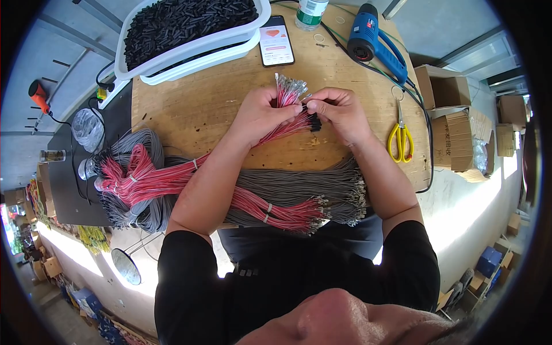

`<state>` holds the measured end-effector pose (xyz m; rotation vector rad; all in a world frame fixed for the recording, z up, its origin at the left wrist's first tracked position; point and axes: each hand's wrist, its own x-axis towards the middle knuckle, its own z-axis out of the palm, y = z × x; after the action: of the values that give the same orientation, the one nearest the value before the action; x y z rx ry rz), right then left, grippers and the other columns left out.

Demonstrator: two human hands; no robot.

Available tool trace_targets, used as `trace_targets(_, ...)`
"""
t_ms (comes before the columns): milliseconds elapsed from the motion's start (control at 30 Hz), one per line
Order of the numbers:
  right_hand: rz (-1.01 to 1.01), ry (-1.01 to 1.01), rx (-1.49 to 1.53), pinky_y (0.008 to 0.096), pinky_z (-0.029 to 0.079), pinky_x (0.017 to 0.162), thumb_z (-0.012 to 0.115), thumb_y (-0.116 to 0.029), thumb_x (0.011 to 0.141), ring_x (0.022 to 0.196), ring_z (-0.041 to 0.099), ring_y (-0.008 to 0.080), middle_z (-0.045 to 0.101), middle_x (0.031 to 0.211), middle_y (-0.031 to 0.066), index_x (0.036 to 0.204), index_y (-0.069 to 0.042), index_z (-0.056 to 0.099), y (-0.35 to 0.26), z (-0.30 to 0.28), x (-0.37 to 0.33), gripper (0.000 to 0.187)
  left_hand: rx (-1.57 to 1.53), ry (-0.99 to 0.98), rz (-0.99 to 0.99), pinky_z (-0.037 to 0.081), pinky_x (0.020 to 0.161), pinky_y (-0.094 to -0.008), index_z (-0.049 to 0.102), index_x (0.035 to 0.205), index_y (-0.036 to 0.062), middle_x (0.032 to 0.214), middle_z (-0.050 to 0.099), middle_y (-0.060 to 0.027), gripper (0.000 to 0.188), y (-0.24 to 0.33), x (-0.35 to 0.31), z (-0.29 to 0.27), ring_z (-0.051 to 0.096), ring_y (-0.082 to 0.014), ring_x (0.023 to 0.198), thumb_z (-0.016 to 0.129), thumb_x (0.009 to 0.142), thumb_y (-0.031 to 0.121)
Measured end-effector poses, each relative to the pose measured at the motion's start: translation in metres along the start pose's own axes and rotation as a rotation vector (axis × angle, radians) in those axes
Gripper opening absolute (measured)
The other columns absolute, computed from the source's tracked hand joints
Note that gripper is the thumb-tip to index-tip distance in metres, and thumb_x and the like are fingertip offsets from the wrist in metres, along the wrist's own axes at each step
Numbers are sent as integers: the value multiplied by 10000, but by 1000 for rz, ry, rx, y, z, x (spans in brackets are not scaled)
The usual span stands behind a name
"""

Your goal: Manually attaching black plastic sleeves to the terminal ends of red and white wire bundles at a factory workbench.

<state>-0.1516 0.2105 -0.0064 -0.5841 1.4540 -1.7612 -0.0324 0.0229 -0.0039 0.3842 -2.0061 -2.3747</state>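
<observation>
My left hand [261, 115] is closed around a bundle of thin red and white wires [286, 99], whose silver metal-tipped ends fan out above the fist. Beside it, the thumb and forefinger of my right hand [342, 113] pinch a single wire at its end, close against my left fingertips. A small dark piece shows between the two hands; the fingers partly hide it. Just below, short black sleeves [314, 122] sit in a cluster on the wires. The red wires run down left under my left forearm, toward a tied red bundle [152, 179].
Long grey cable bundles [287, 185] lie along the table's near edge. White tubs of short black tubes [190, 29] stand at the far left, near a phone [276, 41] and a bottle [311, 14]. Yellow-handled scissors [401, 138] and a blue heat gun [374, 43] lie right.
</observation>
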Motion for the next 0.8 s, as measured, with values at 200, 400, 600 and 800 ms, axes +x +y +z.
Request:
trace_targets(200,6,-14,-36,192,403,602,716,-69,928,688,537,30,718,890,20,1031,10,725,-2,2,0,131,239,39,103,479,630,-244,716,957,-14,755,680,-23,189,0,2,1,580,-62,672,772,871,144)
trace_targets(400,137,160,674,240,480,670,516,33,969,795,572,136,648,1059,108,1213,36,563,-13,-20,15,249,82,38,19,476,638,-231,701,1013,-9,809,665,-10,174,0,2,3,586,-73,690,750,892,105)
trace_targets(600,112,243,734,201,451,629,448,39,995,771,537,140,603,1075,182,1209,66,512,1,-37,25,225,-22,80,1,478,648,-238,685,996,-13,817,658,-28,149,3,1,3,585,-86,696,737,897,85)
trace_targets(800,37,129,603,196,385,544,451,-23,1038,705,525,125,649,1064,163,1246,25,469,-1,-35,19,213,-60,1,-25,481,645,-242,667,1008,0,808,642,-26,153,2,1,1,574,-91,679,733,900,86)
